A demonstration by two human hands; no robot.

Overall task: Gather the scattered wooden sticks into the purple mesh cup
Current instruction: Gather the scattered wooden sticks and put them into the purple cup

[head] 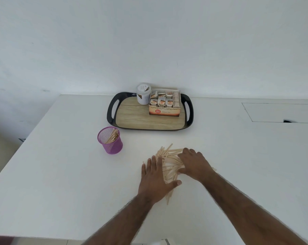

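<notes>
corralling the wooden sticks (170, 162) between them, the left hand (155, 175) lies flat and the right hand (193, 164) spread, neither gripping; next likely means pinching a bundle for the purple mesh cup (112, 147), well apart leftward.

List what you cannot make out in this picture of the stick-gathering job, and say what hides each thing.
- Head view: the count of wooden sticks in the pile; the left hand and right hand cover part.
- Head view: how full the purple mesh cup is; its wall screens the contents.
- Head view: the white jar label; too small and blurred.
</notes>
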